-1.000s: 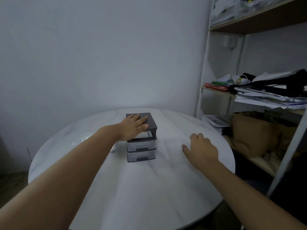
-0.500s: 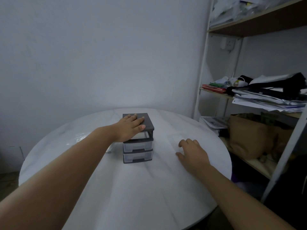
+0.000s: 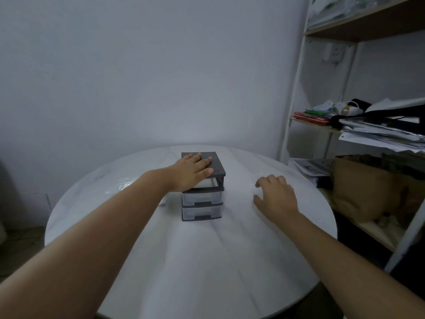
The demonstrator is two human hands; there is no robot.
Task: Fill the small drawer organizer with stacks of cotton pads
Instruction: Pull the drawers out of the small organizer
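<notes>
Organizer: the small dark-grey plastic drawer organizer (image 3: 202,203), three tiers with clear fronts, stands upright near the middle of the round white marble-look worktop (image 3: 207,261), its fronts turned toward you
Left hand: your left hand (image 3: 192,171) lies flat on the organizer's lid, fingers straight and close together, pressing down and clasping nothing
Right hand: your right hand (image 3: 277,196) rests on the worktop to the right of the organizer and apart from it, fingers curled down onto the surface; it is white on white there, so I cannot tell whether pads sit under those fingers or nothing at all
Top tier: a white patch (image 3: 205,183) shows in the top bay, just under the lid
Key relation: the organizer lies to the left of your right hand; the drawers run along the near-far line, so they would pull out toward you; the right hand is the free one, and the left already steadies the frame
Nearby: a crumpled clear plastic bag (image 3: 123,184) lies left of the organizer beyond your forearm; a small white object (image 3: 163,201) sits just beside its left foot; a white-framed shelf unit (image 3: 299,88) stands at the right
Judgement: filling looks barely begun, the two lower drawers being shut
</notes>
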